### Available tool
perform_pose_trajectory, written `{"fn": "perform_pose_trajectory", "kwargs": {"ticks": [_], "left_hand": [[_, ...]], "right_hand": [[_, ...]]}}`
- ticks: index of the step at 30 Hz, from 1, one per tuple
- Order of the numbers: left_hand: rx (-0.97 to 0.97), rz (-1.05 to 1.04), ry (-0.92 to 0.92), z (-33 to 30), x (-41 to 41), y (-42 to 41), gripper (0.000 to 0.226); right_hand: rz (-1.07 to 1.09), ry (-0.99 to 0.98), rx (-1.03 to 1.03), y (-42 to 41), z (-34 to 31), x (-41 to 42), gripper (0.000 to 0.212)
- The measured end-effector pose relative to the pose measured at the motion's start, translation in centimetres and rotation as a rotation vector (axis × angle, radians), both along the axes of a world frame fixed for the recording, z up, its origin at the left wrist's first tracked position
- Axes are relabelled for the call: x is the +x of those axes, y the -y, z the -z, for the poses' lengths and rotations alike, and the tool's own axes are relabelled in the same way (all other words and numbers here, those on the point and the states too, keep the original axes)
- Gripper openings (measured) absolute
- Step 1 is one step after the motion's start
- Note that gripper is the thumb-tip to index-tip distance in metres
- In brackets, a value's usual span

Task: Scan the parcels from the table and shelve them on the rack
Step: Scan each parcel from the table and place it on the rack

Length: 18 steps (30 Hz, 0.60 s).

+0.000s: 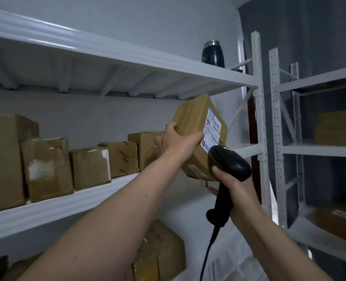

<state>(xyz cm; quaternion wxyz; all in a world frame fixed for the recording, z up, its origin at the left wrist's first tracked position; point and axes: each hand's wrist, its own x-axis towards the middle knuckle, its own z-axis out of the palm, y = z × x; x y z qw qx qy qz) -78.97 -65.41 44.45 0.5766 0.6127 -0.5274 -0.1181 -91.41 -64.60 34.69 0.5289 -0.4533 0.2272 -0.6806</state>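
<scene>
- The left hand (176, 138) reaches up from 7 o'clock and grips one cardboard parcel (196, 136) by its left edge, thumb on the near face and fingers curled behind it.
- The right hand (237, 187), coming in from 5 o'clock, is wrapped around the handle of one black barcode scanner (229, 165); its head touches or nearly touches the parcel's lower right corner.
- The parcel is held in the air, tilted, just right of centre, in front of the open right end of the rack's middle shelf (52, 207). One white shipping label (212, 130) covers part of the face turned toward 3 o'clock.
- A dark cable (208, 248) hangs from the scanner's handle toward 6 o'clock.
- At 9 o'clock, five brown boxes stand in a row on the middle shelf: a large box (3, 161) at the far left, a dented box (46, 169), a small box (89, 167), a printed box (121, 159), and a box (145, 149) partly hidden behind the left hand.
- At 6 o'clock, below that shelf, one more box (162, 252) shows right of the left forearm; other cardboard at 7 o'clock is too cut off to count.
- At 12 to 1 o'clock, one dark flask (212, 54) stands upright on the top shelf (107, 51).
- At 3 o'clock, a second white rack (275, 122) stands beside the first, with two blurred cardboard parcels on its shelves.
</scene>
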Motion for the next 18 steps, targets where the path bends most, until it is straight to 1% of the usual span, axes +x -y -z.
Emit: {"fn": "perform_pose_trajectory", "kwargs": {"ticks": [2,4,6,9,10,12,15,18], "left_hand": [[0.05,-0.104,-0.011,-1.0,-0.9,1.4,0.082],[0.119,-0.169,0.024,-2.0,-1.4,2.4,0.082],[0.149,-0.206,0.166,-2.5,-1.7,3.1,0.081],[0.134,-0.165,0.49,-2.7,-1.4,4.2,0.089],[0.122,-0.157,0.565,-2.7,-1.2,4.5,0.091],[0.066,-0.202,0.647,-2.7,-0.8,5.6,0.088],[-0.001,-0.358,0.754,-2.6,-0.5,7.3,0.082],[0.085,-0.532,0.906,-2.4,-0.1,8.7,0.079]], "right_hand": [[-0.073,0.062,0.005,1.9,-1.0,0.0,0.038],[-0.12,0.111,0.012,3.4,-2.0,0.2,0.034],[-0.156,0.146,0.01,5.0,-2.8,0.2,0.029],[-0.203,0.184,0.057,7.7,-3.5,0.1,0.021],[-0.219,0.203,0.084,8.6,-3.5,0.1,0.02],[-0.258,0.237,0.13,10.1,-3.5,0.1,0.021],[-0.349,0.252,0.169,11.9,-3.1,0.6,0.02],[-0.354,0.207,0.199,13.5,-2.6,1.2,0.02]]}}
